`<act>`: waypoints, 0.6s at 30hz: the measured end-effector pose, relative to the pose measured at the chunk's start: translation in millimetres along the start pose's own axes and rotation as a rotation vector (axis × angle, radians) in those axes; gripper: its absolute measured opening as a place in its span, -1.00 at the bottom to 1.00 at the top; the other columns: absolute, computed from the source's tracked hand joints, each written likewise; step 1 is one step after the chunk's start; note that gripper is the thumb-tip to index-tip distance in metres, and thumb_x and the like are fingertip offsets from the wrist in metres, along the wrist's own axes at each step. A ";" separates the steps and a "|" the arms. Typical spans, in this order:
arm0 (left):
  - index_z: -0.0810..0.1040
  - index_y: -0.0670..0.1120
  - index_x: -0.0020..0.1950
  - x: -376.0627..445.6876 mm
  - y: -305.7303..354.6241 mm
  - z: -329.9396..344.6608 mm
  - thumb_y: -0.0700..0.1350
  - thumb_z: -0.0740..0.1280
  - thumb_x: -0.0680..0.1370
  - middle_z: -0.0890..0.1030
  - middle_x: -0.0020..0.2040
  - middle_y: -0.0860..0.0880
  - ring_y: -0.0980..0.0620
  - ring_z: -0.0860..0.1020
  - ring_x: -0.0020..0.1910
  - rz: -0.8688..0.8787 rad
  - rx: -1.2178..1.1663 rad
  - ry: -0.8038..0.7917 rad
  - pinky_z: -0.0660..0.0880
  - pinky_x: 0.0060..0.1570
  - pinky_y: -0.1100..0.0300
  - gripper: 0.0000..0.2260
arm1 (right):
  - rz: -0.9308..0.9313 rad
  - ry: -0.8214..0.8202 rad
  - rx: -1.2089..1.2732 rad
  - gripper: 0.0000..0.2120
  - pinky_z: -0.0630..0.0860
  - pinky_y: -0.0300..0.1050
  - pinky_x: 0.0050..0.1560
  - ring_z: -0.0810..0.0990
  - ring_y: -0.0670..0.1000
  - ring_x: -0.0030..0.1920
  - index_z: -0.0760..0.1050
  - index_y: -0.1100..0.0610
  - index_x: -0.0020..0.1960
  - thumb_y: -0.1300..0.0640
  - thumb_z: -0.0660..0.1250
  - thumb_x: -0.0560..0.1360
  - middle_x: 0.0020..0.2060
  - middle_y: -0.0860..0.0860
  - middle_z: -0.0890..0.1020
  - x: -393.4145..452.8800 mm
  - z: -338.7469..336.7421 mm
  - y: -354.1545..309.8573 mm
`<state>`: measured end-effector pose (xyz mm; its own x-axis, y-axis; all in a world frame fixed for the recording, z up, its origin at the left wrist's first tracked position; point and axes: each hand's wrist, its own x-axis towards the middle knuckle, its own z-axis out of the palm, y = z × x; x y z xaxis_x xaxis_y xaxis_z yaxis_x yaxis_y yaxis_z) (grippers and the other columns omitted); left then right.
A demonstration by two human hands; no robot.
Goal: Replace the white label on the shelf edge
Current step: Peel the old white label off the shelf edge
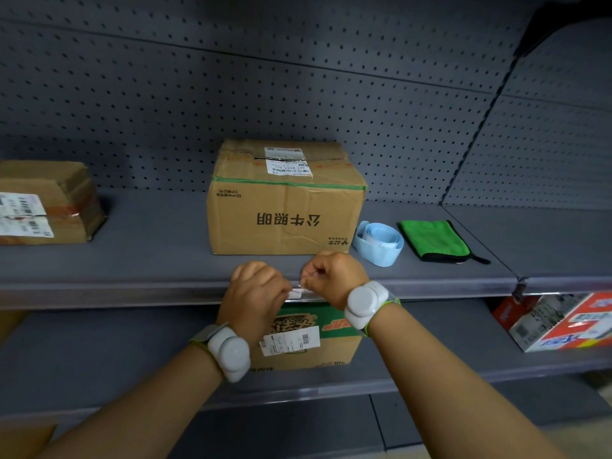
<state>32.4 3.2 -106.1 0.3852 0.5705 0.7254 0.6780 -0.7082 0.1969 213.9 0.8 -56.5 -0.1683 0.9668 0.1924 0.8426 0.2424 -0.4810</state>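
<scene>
A small white label (295, 293) sits on the front edge strip of the grey shelf (132, 291), at the middle of the view. My left hand (256, 291) and my right hand (334, 276) are both at that edge with fingers curled, pinching the label from either side. Most of the label is hidden behind my fingers. A loose roll of pale blue label strip (377, 241) lies on the shelf just right of a cardboard box (284, 200).
A folded green cloth (433, 240) lies right of the roll. A second cardboard box (43, 203) stands at the left. On the lower shelf are a green-printed carton (308, 339) under my hands and a red-and-white box (563, 323) at the right. Pegboard backs the shelves.
</scene>
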 end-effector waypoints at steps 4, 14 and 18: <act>0.57 0.00 -0.07 0.3 2.6 1.0 -0.08 0.40 0.35 0.58 -0.20 0.02 0.01 0.37 -0.08 -0.116 -0.009 -0.045 0.24 -0.03 0.12 -0.82 | -0.024 -0.011 0.016 -0.89 0.56 -0.05 -0.10 0.59 -0.03 -0.17 0.65 0.02 -0.17 0.19 0.38 0.39 -0.17 -0.06 0.65 -0.2 -1.2 4.0; 0.63 0.02 -0.28 9.7 7.3 2.5 -0.08 0.38 0.38 0.49 -0.28 0.00 -0.03 0.37 -0.15 -0.079 -0.024 -0.065 0.24 -0.14 0.11 -0.94 | 0.006 -0.021 -0.009 -0.88 0.57 -0.05 -0.11 0.59 0.00 -0.19 0.63 0.01 -0.18 0.21 0.42 0.35 -0.17 -0.03 0.63 -1.8 -1.1 -1.5; 0.62 0.02 -0.31 9.6 8.6 0.9 -0.08 0.36 0.38 0.48 -0.28 0.01 -0.03 0.36 -0.15 -0.097 -0.021 -0.076 0.22 -0.15 0.12 -0.92 | 0.016 -0.029 -0.011 -0.88 0.57 -0.05 -0.10 0.59 -0.01 -0.18 0.63 0.00 -0.18 0.21 0.42 0.35 -0.17 -0.04 0.63 -1.5 -1.5 -2.4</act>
<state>42.5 3.0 -98.0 0.3653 0.6660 0.6504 0.7012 -0.6564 0.2782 212.9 -1.4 -54.3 -0.1697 0.9725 0.1594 0.8509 0.2262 -0.4741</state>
